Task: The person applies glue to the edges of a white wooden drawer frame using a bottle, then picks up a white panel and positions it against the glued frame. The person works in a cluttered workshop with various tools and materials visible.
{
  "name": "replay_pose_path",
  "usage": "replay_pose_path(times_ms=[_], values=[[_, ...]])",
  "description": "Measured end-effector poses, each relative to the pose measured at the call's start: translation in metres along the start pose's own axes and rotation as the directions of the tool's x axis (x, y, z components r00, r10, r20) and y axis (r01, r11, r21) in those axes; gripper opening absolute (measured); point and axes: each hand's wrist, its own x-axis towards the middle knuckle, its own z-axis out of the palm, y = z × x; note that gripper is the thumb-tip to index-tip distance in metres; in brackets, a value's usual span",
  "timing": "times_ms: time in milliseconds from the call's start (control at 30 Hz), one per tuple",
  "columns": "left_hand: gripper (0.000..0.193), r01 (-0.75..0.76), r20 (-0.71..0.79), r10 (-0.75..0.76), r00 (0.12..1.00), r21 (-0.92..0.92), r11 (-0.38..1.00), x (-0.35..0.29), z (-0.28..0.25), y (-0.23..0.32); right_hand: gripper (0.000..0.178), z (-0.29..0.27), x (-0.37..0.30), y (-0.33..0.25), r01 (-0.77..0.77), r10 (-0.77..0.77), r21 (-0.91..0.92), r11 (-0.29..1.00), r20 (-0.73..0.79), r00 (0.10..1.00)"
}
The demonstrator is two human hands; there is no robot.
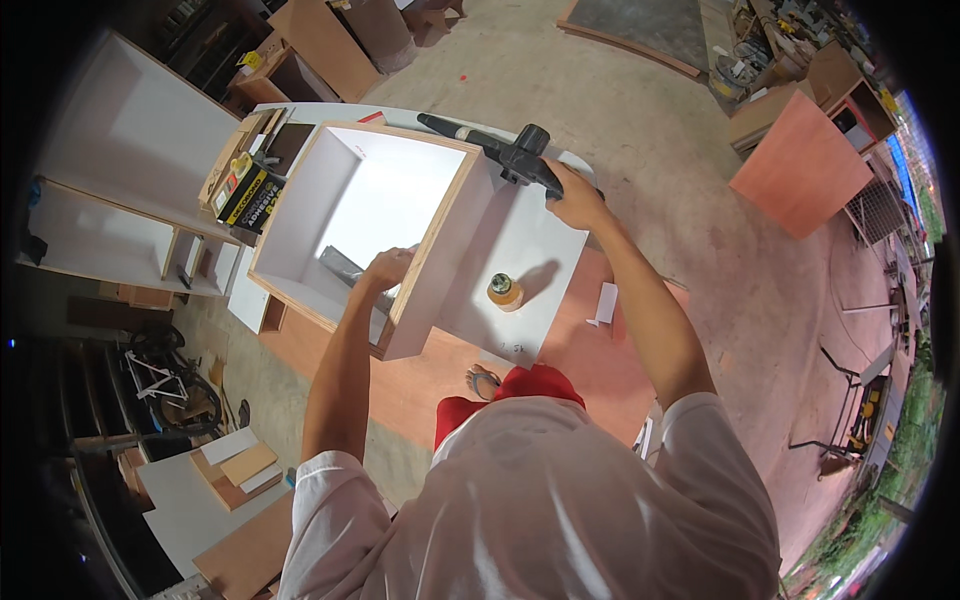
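My right hand (578, 200) is closed round the handle of a black power tool (522, 155) with a long tapered nozzle. Its nozzle points left over the far end of an open white box cabinet (455, 190) with bare plywood edges. My left hand (388, 268) is at the cabinet's near right edge, fingers curled; what they grip is hidden. Beside it, inside the cabinet, lies a dark grey strip (340, 263) whose kind is unclear. A jar (505, 292) with amber contents stands on the white board (490, 335) to the cabinet's right.
A black and yellow adhesive box (252, 200) sits left of the cabinet. Larger white cabinets (130, 140) stand at the far left. Reddish plywood (600, 370) lies under the white board. Far right is a tilted plywood panel (802, 165); a bicycle (165, 385) stands lower left.
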Motion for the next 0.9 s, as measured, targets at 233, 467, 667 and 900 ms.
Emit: replay_pose_path(times_ms=[233,467,667,900], values=[[0.054,-0.052,-0.401,-0.154,0.903,-0.459,0.887,0.018,-0.023,0.125,0.054,-0.02,0.023,0.023,-0.169,0.174,0.058,0.984,-0.115,0.978],[0.072,-0.175,-0.4,0.289,0.87,0.299,0.938,0.068,-0.031,0.171,0.047,0.002,0.013,0.013,-0.035,0.037,0.037,0.999,-0.041,0.998],[0.077,-0.108,-0.329,0.242,0.913,0.377,0.92,0.08,-0.033,0.191,0.059,0.001,0.001,0.023,-0.106,0.119,0.162,0.981,-0.068,0.991],[0.077,-0.124,-0.277,0.246,0.929,0.391,0.912,0.071,-0.036,0.182,0.061,0.028,-0.067,0.011,-0.057,0.139,0.172,0.984,-0.52,0.842]])
